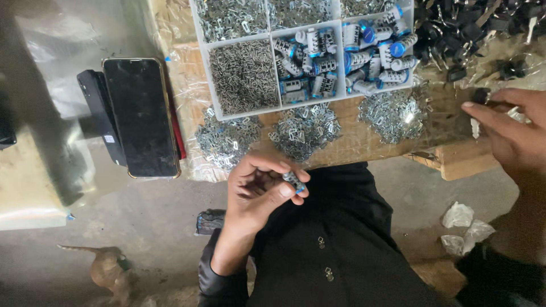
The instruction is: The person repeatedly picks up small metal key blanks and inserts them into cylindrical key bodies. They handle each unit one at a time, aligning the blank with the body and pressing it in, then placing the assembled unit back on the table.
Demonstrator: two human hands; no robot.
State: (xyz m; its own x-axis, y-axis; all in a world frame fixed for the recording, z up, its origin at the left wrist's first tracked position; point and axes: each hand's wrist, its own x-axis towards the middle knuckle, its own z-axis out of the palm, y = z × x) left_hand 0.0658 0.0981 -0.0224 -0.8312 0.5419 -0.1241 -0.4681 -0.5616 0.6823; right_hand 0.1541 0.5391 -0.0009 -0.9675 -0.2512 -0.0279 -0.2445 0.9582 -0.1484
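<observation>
The left hand [259,190] pinched a small blue-ended cylinder [294,182] between thumb and fingertips, over the lap. The right hand [509,133] reached with fingers spread toward black parts [483,25] at the bench's edge. Between them lay three heaps of metal clips [304,129], below a divided tray [273,40]; a phone [140,116] lay well apart.

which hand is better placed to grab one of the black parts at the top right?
Right, probably. The right hand is stretched toward the heap of black parts, fingers open. The left hand sits near the body, pinching a small blue-and-silver cylinder.
</observation>
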